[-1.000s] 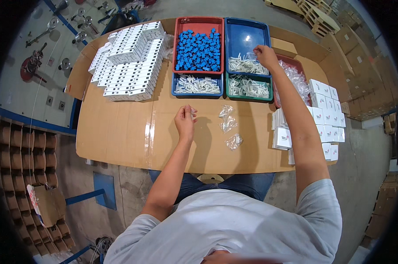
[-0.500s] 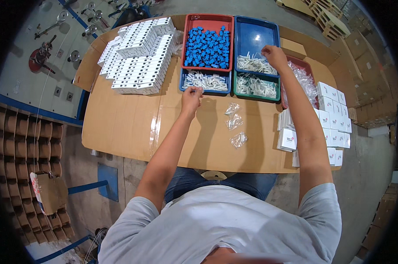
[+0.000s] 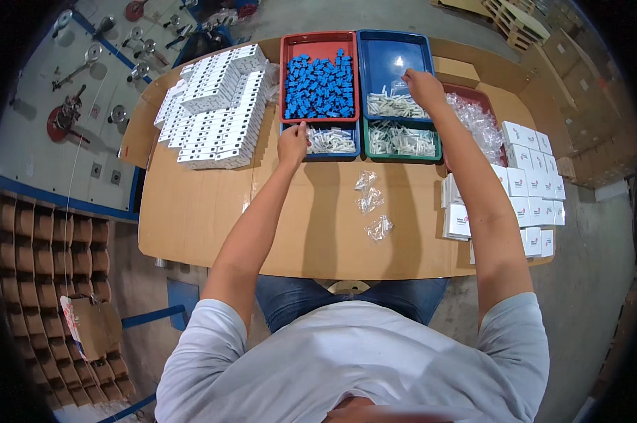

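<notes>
My left hand (image 3: 292, 146) is at the left end of the front blue tray (image 3: 332, 157), its fingertips close to the red tray's near edge. Its fingers are closed; what they hold, if anything, is hidden. Small white stick-like pieces (image 3: 331, 141) lie in that front tray. Over the far blue tray (image 3: 392, 51) is my right hand (image 3: 425, 92), with thumb and fingertips pinched above a heap of similar white pieces (image 3: 391, 106). Anything in that pinch is too small to make out. Three small clear bags (image 3: 369, 200) with pieces inside lie on the cardboard-covered table (image 3: 283, 240).
A red tray (image 3: 318, 44) holds many blue pieces; a green tray (image 3: 403, 158) holds pale ones. At right, clear plastic bags (image 3: 477, 123) fill another red tray beside stacked white boxes (image 3: 530, 187). More white boxes (image 3: 216, 116) stand stacked at left.
My left hand has moved farther from me, toward the red tray's near edge. My right hand stays over the far blue tray, still pinched. The whole view has shifted slightly.
</notes>
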Demonstrator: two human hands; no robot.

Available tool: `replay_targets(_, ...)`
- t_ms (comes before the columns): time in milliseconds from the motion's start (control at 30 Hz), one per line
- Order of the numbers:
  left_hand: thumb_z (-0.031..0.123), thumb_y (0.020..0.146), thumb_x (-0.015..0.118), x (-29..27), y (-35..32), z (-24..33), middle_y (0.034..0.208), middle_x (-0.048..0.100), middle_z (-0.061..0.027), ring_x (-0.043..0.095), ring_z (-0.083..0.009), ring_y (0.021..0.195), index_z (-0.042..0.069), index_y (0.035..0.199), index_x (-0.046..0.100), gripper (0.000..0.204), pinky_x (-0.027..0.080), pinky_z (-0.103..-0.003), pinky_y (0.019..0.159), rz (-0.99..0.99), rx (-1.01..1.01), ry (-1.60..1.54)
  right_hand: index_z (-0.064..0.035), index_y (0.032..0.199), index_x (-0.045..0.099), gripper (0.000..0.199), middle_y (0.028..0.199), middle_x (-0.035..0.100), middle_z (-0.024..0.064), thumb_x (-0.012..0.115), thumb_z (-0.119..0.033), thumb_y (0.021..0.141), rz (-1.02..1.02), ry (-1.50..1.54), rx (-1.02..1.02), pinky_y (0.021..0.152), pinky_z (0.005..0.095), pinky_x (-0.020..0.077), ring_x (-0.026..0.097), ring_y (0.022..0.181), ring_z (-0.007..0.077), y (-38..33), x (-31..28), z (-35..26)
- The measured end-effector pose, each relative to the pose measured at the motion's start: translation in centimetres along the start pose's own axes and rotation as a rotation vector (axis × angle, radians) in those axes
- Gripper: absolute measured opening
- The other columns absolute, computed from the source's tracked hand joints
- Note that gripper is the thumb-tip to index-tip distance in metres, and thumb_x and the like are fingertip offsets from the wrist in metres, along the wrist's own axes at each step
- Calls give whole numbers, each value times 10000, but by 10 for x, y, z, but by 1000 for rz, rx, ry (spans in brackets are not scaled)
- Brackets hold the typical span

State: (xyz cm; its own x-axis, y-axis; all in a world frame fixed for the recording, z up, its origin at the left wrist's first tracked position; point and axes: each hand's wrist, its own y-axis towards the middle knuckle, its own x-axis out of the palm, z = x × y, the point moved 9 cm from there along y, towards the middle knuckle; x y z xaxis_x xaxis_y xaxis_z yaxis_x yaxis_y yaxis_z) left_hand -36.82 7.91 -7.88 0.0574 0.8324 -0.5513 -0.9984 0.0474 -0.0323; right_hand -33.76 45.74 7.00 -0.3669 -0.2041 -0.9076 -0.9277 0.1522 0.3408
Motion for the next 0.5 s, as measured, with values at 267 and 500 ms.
replay_targets(267,343,927,712,22,48,-20,679,674,-173,646,-219,593,-49,876,710,395,480,-408,506,-399,-273,9,-55,1011,718,164,960,703,228,612,-141,922,88,146,-178,827,505,527,677,930,417,19,11,12)
replay_targets(500,221,824,754,33,59,26,852,731,-226,722,-308,711,-72,900,724,305,578,-436,650,-606,142,990,-82,1000,723,188,1021,707,214,589,-124,874,-63,28,8,832,493,539,683,957,406,6,17,4)
